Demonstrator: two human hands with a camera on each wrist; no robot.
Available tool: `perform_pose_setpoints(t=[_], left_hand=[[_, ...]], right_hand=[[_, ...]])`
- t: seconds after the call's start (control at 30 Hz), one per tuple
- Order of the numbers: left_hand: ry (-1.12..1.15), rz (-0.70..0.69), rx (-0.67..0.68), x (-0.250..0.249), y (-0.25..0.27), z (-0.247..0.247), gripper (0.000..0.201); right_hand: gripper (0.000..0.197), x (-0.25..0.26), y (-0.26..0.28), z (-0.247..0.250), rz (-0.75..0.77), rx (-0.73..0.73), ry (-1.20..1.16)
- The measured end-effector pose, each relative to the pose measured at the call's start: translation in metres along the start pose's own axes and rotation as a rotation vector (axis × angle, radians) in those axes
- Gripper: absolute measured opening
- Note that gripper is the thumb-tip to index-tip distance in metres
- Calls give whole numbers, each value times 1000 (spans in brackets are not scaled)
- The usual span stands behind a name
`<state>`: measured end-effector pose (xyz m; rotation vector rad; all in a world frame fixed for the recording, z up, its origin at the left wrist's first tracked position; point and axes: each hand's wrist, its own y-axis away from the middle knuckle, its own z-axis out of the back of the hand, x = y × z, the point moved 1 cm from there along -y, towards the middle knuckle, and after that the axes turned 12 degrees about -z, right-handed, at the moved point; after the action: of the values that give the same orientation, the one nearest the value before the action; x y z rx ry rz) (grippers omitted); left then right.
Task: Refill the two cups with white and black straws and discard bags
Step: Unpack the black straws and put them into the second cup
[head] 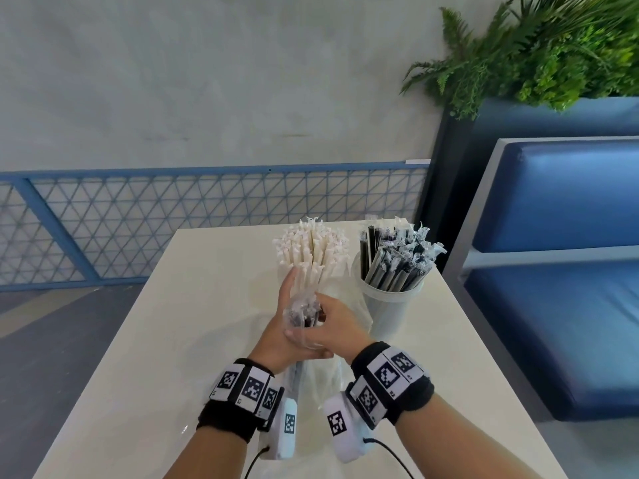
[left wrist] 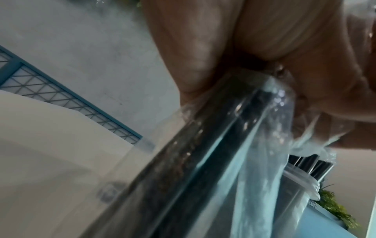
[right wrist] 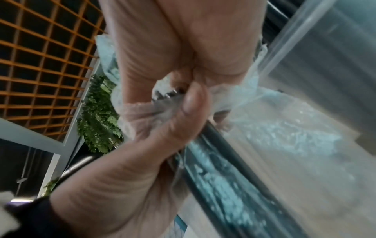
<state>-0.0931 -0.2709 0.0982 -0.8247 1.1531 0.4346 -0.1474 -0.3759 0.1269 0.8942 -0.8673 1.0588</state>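
Two clear cups stand at the far end of the cream table (head: 166,340). The right cup (head: 390,305) holds wrapped black straws (head: 397,261). White straws (head: 311,247) fan up from the left cup, which my hands mostly hide. In front of them, both hands hold a clear plastic bag of black straws (head: 304,314) upright. My left hand (head: 276,330) grips the bundle through the plastic (left wrist: 203,161). My right hand (head: 332,328) pinches the bunched plastic at the top between thumb (right wrist: 191,103) and fingers. The bag's lower part hangs towards the table.
A blue padded bench (head: 553,305) runs along the table's right side, with a planter of green ferns (head: 553,46) behind it. A blue mesh railing (head: 207,219) and a grey wall lie beyond the table's far edge.
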Motion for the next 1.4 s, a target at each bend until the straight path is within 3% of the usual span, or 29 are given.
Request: perform_pose_setpoints(t=[0.17,0.3,0.37,0.43,0.53,0.7,0.8,0.93,1.07,1.2,1.4], left_hand=[[57,-5,-52,4,1,-2,133],[138,108,-130,15,7,7,127],[77,119,-116,13,8,9,110],[23,140,-94,10,6,7,78],[-17,140,-75,7,5,2,45],[12,150,-121,6,7,-1,44],[-40,128,-114,7,7,-1,51],[-77,144,-46,7,6,-1,49],[-62,185,-43,5,5,1,79],[-165,187,-27,-3,1,2,44],[-223,159,15,-9,-4,5,35]], right_hand=[[26,3,1,-3,53,-42,-190],[17,18,4,17,142,-16,-208],[14,29,9,28,194,-55,-237],[15,36,12,37,278,-203,-261],[26,41,13,37,328,-334,-204],[53,7,4,4,79,-83,-155],[38,-8,5,-10,22,-62,-217],[19,3,5,-11,20,-178,-332],[26,19,0,3,75,-319,-423],[21,30,0,16,114,-410,-492],[29,45,2,33,142,-499,-654]])
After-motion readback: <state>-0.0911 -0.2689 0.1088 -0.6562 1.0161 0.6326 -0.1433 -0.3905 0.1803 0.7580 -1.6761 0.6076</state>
